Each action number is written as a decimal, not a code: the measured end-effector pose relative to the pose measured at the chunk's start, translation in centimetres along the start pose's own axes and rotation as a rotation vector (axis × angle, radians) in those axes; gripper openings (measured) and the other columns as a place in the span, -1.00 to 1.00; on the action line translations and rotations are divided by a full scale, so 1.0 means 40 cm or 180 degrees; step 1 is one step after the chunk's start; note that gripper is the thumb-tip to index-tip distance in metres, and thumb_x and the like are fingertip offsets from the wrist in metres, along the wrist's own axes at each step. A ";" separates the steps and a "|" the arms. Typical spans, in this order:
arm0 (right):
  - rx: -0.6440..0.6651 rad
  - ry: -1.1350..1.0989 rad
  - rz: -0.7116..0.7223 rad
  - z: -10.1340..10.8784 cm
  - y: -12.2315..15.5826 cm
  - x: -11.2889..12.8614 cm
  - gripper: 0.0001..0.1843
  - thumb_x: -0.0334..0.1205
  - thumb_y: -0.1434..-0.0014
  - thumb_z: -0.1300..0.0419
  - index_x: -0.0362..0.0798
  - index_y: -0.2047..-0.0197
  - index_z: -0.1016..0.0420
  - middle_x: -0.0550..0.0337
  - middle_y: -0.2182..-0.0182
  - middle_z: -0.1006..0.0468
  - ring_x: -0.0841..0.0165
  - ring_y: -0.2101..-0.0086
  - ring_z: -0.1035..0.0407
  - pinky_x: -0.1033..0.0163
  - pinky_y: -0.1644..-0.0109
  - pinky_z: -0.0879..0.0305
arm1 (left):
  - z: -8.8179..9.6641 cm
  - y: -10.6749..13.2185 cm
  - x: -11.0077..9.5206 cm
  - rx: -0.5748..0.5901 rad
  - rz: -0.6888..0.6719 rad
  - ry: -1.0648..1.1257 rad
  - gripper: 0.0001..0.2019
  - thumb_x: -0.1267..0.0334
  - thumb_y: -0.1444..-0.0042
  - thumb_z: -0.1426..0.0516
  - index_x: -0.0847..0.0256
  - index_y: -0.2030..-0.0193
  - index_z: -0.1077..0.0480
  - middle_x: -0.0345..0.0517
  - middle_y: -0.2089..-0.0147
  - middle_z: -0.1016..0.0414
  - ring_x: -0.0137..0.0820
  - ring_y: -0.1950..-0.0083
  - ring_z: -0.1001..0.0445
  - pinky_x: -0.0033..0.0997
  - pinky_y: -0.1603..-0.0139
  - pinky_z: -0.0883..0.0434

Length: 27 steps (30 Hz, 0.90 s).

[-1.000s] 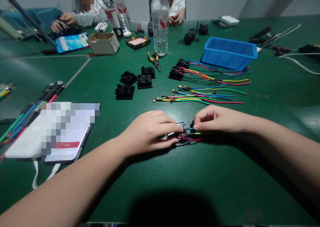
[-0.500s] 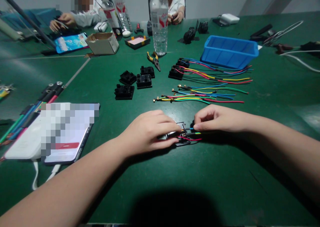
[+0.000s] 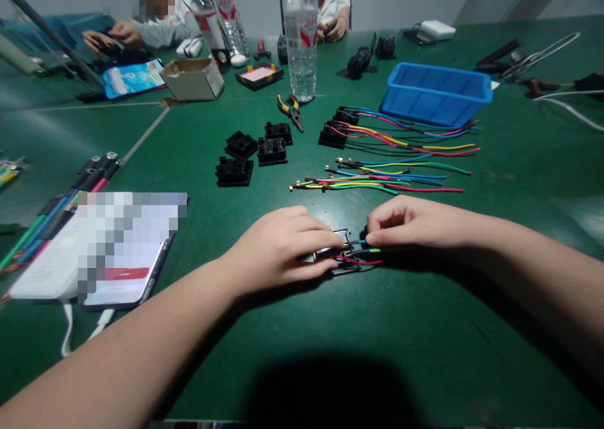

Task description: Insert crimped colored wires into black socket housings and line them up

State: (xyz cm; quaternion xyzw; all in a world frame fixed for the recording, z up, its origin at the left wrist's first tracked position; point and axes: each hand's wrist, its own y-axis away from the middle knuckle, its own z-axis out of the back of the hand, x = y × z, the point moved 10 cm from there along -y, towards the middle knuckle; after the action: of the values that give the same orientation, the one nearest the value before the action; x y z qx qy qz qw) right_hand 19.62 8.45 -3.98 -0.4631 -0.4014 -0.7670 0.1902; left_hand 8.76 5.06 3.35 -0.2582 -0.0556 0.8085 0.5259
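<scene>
Near the middle of the green table, my left hand (image 3: 287, 243) is closed over a black plastic socket housing (image 3: 346, 267), pressing it against the tabletop. Its fingers cover much of the part. Red, green-yellow and blue wires come out of the housing's right side. My right hand (image 3: 394, 222) pinches the blue wire (image 3: 360, 241) close to where it meets the housing. Beyond my hands lie loose wires (image 3: 368, 180) with brass terminals. Two wired housings (image 3: 334, 133) rest behind them, and several bare black housings (image 3: 234, 171) sit to the left.
Yellow-handled pliers (image 3: 291, 111) and a water bottle (image 3: 302, 51) are further back. A blue bin (image 3: 434, 95) stands at the right rear. On the left lie a phone (image 3: 134, 278), a white power bank (image 3: 42, 272) and cable bundles (image 3: 89, 183). Two people sit across the table.
Both hands keep nearly the same position and grip. The view has shifted very slightly; the wires and housing look almost unchanged.
</scene>
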 end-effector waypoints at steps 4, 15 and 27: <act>0.0014 0.0006 0.0014 0.000 0.000 -0.003 -0.63 0.02 -0.09 -0.24 -0.11 0.51 -0.39 0.35 0.62 -0.22 0.52 0.56 -0.04 0.34 0.51 0.06 | 0.002 0.000 -0.001 -0.0001 -0.0001 0.0009 -0.79 0.24 -0.20 -0.17 0.25 0.07 -0.50 -0.08 0.15 -0.61 -0.39 0.21 -0.49 -0.39 0.18 -0.39; 0.0022 -0.0007 0.0003 -0.003 -0.001 -0.001 -0.63 0.02 -0.09 -0.24 -0.10 0.52 -0.38 0.36 0.62 -0.21 0.52 0.58 -0.03 0.33 0.51 0.07 | -0.002 -0.003 0.002 0.0014 0.0016 0.0006 -0.80 0.23 -0.21 -0.16 0.24 0.08 -0.50 -0.06 0.14 -0.62 -0.38 0.21 -0.49 -0.39 0.17 -0.39; -0.0038 -0.0064 -0.0106 -0.002 0.000 -0.003 -0.61 0.04 -0.03 -0.29 -0.10 0.54 -0.36 0.37 0.63 -0.20 0.53 0.58 -0.02 0.33 0.52 0.08 | -0.001 -0.001 0.002 0.0002 0.0017 0.0061 -0.80 0.24 -0.20 -0.17 0.26 0.09 -0.50 -0.06 0.13 -0.61 -0.38 0.20 -0.48 -0.38 0.16 -0.38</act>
State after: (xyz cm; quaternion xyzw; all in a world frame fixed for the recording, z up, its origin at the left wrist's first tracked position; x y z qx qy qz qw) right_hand 19.64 8.37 -4.12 -0.4651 -0.4064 -0.7678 0.1706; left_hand 8.78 5.12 3.29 -0.2658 -0.0496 0.8074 0.5243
